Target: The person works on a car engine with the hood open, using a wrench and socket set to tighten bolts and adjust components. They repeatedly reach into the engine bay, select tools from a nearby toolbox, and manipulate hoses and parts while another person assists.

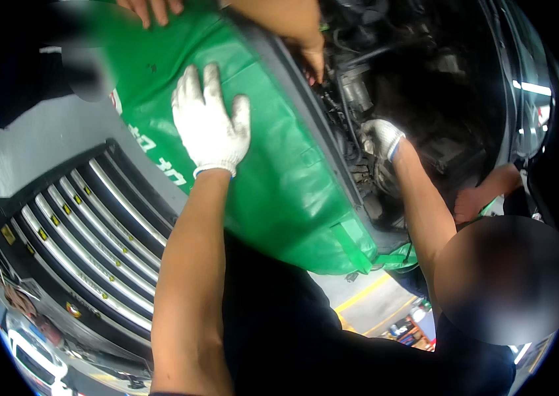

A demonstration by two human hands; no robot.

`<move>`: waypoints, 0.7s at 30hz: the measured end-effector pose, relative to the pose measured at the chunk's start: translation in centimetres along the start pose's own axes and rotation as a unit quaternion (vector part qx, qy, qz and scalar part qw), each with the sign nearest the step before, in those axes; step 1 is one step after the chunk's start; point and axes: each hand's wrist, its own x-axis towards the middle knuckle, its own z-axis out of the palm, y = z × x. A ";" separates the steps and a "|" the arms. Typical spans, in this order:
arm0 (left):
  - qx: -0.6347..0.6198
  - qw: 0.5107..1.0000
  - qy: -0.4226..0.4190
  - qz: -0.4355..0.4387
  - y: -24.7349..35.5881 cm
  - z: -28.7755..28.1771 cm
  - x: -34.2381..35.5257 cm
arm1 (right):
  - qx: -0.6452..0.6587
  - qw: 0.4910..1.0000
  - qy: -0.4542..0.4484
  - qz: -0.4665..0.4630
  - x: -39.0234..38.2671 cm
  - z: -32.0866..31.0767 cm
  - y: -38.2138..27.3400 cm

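Observation:
My left hand (208, 125), in a white knitted glove, lies flat with its fingers apart on a green fender cover (286, 185) draped over the car's edge. My right hand (381, 139), gloved the same way, reaches down into the dark engine bay (438, 105). Its fingers are curled beside hoses and metal parts; whatever they hold is hidden. Close by, a black hose (345, 99) runs along the inner side of the bay.
Another person's hand (312, 59) reaches into the bay from the top, and other fingers (150, 10) rest on the cover. A bare forearm (487, 191) leans in at right, beside a blurred head. A slatted chrome grille (81, 237) lies at left.

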 end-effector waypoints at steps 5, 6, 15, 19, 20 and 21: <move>-0.015 1.000 -0.010 -0.010 -0.9 -0.1 -0.1 | 0.008 0.999 0.050 0.021 6.0 2.4 -0.7; -0.016 1.000 -0.008 -0.010 -0.7 -0.2 0.1 | 0.013 0.998 0.061 0.016 6.2 3.0 -0.6; -0.013 0.999 -0.023 -0.020 -1.1 0.1 0.0 | -0.245 0.964 0.050 -0.088 6.2 4.2 0.1; -0.018 1.000 -0.016 -0.012 -1.0 0.3 0.0 | -0.456 0.873 0.102 -0.141 2.2 3.8 -1.7; -0.012 1.000 -0.015 -0.012 -1.1 0.2 -0.2 | -0.498 0.851 0.130 -0.102 -0.4 4.1 -2.3; -0.022 1.000 -0.012 -0.003 -0.5 0.3 0.3 | -0.611 0.758 0.129 -0.189 0.6 -0.4 -0.9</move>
